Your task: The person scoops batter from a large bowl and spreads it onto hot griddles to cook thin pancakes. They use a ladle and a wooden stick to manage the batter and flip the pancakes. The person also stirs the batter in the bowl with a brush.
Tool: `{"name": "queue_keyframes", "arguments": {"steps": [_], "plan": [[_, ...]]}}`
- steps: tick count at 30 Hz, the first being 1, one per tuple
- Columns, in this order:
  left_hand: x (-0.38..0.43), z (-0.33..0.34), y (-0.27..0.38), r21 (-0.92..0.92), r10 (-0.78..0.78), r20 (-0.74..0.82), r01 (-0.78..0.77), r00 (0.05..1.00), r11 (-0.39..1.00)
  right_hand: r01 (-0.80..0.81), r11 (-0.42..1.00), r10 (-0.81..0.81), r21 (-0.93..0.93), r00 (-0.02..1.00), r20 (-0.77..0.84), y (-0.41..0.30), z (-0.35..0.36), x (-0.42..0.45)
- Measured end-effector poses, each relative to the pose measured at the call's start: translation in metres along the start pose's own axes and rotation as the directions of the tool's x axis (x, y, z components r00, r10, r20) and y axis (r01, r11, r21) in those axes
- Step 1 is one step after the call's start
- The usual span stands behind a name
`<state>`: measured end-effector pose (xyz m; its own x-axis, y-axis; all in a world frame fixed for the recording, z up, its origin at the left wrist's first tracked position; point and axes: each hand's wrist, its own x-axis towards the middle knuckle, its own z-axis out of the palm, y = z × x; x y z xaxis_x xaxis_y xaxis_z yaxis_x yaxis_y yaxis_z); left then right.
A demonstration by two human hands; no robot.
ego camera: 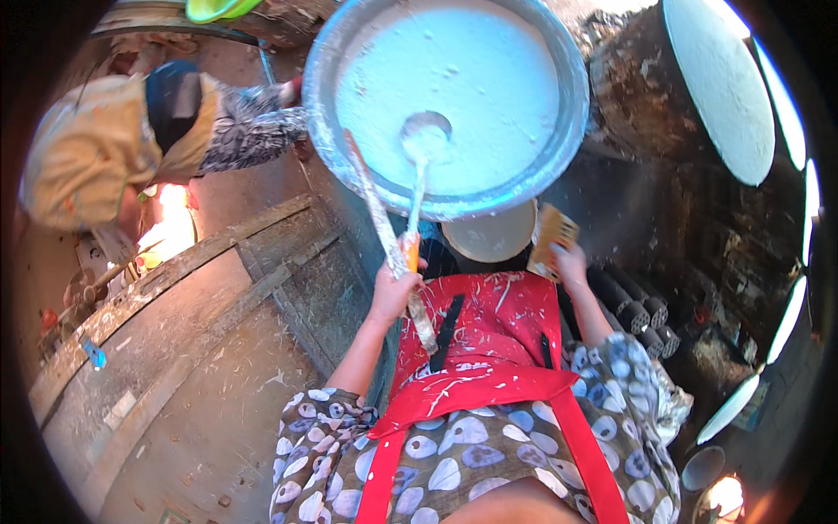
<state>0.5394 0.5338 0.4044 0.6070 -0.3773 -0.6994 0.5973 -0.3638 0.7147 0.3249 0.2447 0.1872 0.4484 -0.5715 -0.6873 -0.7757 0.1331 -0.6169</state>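
Note:
My left hand point(396, 285) is closed around the orange handle of a ladle point(418, 190) and a long batter-smeared wooden stick point(376, 200). The ladle's bowl sits in thick white batter point(458, 85), which fills a large round metal basin point(314, 98). The stick slants across the near left part of the basin's rim, its lower end over my red apron point(484, 314). In my right hand point(571, 263) is a flat tan piece point(552, 241), perhaps wood or cardboard, with dark marks. It is beside a pale round container point(491, 234), partly hidden below the basin.
At left another person point(91, 144) in yellow clothing bends over. Wooden boards point(196, 288) edge the floor there. Cylindrical coal briquettes point(634, 317) with holes are stacked at right. Large white round sheets point(723, 92) stand along the right side. A green basin point(219, 8) is at top left.

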Motion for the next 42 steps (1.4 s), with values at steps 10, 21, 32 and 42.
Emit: {"name": "queue_keyframes", "arguments": {"steps": [10, 21, 32, 42], "plan": [[0.007, 0.005, 0.003, -0.172, 0.059, -0.049, -0.067, 0.997, 0.983, 0.424, 0.569, -0.309, -0.704, 0.904, 0.295, -0.008, 0.164, 0.118], [0.005, 0.060, -0.014, -0.307, 0.005, 0.079, 0.020, 0.997, 0.952, 0.479, 0.740, -0.324, -0.472, 0.869, 0.373, 0.018, 0.132, 0.120], [0.020, 0.152, -0.010, -0.414, 0.119, 0.226, -0.015, 0.967, 0.910, 0.425, 0.844, -0.309, -0.327, 0.883, 0.353, -0.030, 0.063, 0.055], [0.061, 0.177, -0.014, -0.320, 0.276, 0.189, -0.206, 0.942, 0.925, 0.444, 0.880, -0.339, -0.167, 0.836, 0.432, -0.095, 0.066, 0.001]]}}
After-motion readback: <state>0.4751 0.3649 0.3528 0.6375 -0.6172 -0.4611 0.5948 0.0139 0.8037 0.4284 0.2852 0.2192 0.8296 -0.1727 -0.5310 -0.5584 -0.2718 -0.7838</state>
